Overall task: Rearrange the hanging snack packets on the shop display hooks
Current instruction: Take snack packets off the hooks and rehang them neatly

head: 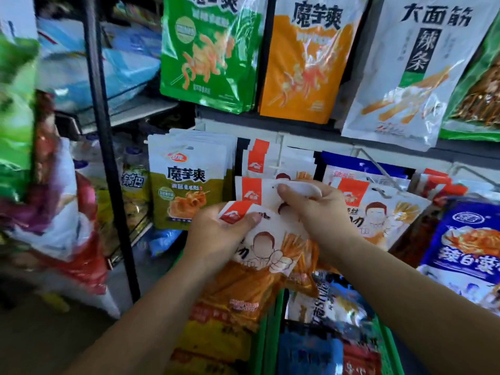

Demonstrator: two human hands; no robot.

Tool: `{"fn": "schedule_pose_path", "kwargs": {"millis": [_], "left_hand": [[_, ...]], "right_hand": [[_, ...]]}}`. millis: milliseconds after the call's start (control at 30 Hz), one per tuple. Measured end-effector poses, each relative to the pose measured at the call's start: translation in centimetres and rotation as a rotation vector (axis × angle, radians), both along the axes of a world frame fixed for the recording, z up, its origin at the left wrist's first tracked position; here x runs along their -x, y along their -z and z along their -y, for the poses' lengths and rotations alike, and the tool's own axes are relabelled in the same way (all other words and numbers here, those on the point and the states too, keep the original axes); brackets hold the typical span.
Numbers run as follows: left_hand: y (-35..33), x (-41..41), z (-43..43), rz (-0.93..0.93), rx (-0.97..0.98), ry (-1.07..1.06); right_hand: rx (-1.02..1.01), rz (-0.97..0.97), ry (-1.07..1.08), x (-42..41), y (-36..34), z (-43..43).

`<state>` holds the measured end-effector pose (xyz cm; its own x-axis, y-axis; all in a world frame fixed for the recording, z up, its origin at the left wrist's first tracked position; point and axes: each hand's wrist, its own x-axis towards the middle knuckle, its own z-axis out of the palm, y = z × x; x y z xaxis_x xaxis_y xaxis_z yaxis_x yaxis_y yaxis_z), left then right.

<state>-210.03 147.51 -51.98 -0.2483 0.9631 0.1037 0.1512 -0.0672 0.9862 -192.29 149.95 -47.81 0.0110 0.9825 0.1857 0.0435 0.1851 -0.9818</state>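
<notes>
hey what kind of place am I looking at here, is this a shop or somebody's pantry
Most likely a small shop's snack aisle. Rows of identical sealed packets, like the olive konjac packets, hang on wire display hooks; larger bags such as the orange bag hang above. Both hands grip white-and-orange packets.

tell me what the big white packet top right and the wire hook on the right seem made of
The big white packet looks like glossy plastic film: it shows crinkles and bright glare streaks, with a see-through window near the bottom. The wire hook looks like thin metal rod, grey and slightly shiny, though blur leaves its coating unclear.
</notes>
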Motion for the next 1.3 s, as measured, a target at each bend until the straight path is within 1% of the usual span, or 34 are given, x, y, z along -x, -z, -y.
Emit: {"fn": "schedule_pose_path", "kwargs": {"millis": [167, 233, 333, 400, 500, 567, 667, 733, 800, 900, 1000, 1033, 1067, 1167, 1200, 1300], "left_hand": [[0.1, 0.9, -0.4, 0.054, -0.006, -0.108], [-0.2, 0.9, -0.5, 0.065, -0.032, -0.115], [-0.3, 0.6, -0.5, 0.065, -0.076, -0.133], [-0.4, 0.4, -0.5, 0.062, -0.082, -0.149], [-0.6, -0.2, -0.5, 0.081, -0.104, -0.131], [-1.0, -0.4, -0.4, 0.081, -0.108, -0.141], [-1.1, -0.8, -0.5, 0.070, -0.109, -0.155], [-1.2, -1.0, -0.6, 0.075, -0.100, -0.141], [-1.3, -1.2, -0.7, 0.058, -0.106, -0.138], [-1.8, -1.7, -1.2, 0.053, -0.168, -0.149], [-2.5, -2.6, -1.8, 0.114, -0.211, -0.128], [-2.7, -3.0, -2.0, 0.137, -0.222, -0.123], [-2.9, -3.3, -2.2, 0.156, -0.232, -0.123], [-3.0, -4.0, -2.7, 0.187, -0.249, -0.135], [-2.8, -4.0, -2.8, 0.190, -0.252, -0.134], [-2.4, -3.9, -3.0, 0.172, -0.266, -0.122]], "right_hand": [[-0.045, 0.005, 0.005, 1.2, 0.2, -0.7], [-0.095, 0.013, 0.023, 1.4, 0.5, -0.5], [-0.144, -0.031, 0.048, 1.4, 0.4, -0.2], [-0.138, -0.058, 0.070, 1.5, 0.0, -0.6], [-0.074, -0.052, 0.082, 1.6, -0.1, -1.7], [-0.051, -0.013, 0.104, 1.6, 0.2, -2.3], [-0.052, 0.102, 0.175, 1.4, 0.1, -3.3], [-0.064, 0.231, 0.219, 1.0, -0.6, -4.0], [-0.141, 0.378, 0.278, 0.5, -1.6, -4.1], [-0.354, 0.429, 0.287, -0.5, -1.8, -1.9], [-0.545, 0.523, 0.293, -1.5, -0.3, 0.8], [-0.542, 0.540, 0.296, -1.8, 0.0, 1.1], [-0.487, 0.528, 0.294, -2.0, 0.1, 1.0], [-0.179, 0.334, 0.217, -2.3, -0.6, 0.0], [-0.144, 0.320, 0.212, -2.4, -0.8, -0.4], [-0.172, 0.330, 0.205, -2.2, -1.6, -0.8]]}}
